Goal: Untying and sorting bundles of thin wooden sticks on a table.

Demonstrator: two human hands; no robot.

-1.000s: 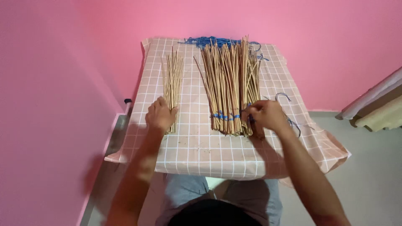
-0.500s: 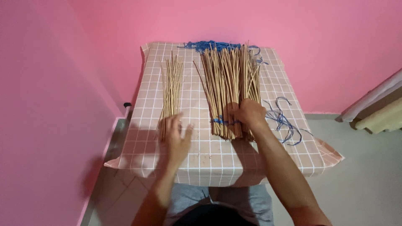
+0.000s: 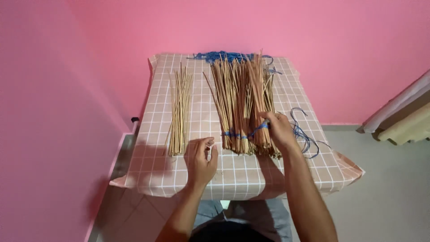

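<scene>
Right fingers (image 3: pixel 268 120) pinch blue string (image 3: pixel 259 130) around tan stick bundle (image 3: pixel 244 105); left fingers (image 3: pixel 207 144) loosely curled, empty.

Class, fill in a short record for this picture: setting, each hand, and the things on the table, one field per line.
Setting: table with checked cloth, pink walls
Left hand: open, above the cloth, holding nothing
Right hand: fingers pinching a blue string on the big bundle
Big bundle: many thin sticks, tied near the lower end
Small bundle: loose sticks, left of it
Loose strings: blue, right of the hand
</scene>
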